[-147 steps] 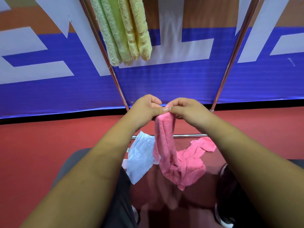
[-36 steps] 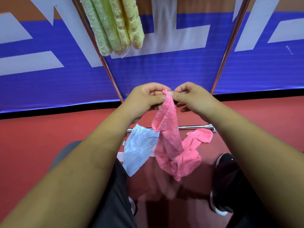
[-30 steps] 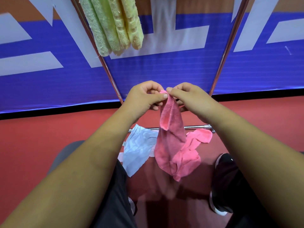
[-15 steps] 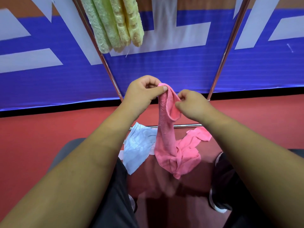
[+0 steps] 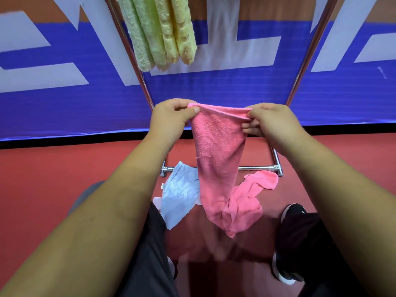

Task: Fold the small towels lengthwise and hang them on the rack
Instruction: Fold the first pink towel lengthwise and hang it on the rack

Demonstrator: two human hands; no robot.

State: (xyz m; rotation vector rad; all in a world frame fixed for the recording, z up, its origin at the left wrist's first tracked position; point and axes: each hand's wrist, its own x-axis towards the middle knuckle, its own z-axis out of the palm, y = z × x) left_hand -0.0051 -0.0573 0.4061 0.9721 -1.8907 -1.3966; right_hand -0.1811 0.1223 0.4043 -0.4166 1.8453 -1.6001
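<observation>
Pink terry cloth stretches between both hands: the pink towel (image 5: 218, 151) is held up in front of the rack (image 5: 297, 82), its top edge pulled into a nearly level line. The left hand (image 5: 171, 118) pinches one top corner, thumb pressed over the cloth against the curled fingers (image 5: 182, 106), which are closed tight on it. The right hand (image 5: 272, 121) grips the other corner the same way, thumb on top, with its lower fingers (image 5: 249, 127) bent loosely and resting against the towel's side edge. Below the hands the towel narrows and hangs down, its crumpled lower end lying on the red floor (image 5: 42, 179) between the person's shoes, across the rack's low crossbar (image 5: 255, 168). A pale blue cloth (image 5: 180, 196) lies on the floor just beside it, touching its left edge. High on the rack hang folded green and yellow towels (image 5: 158, 31), side by side.
</observation>
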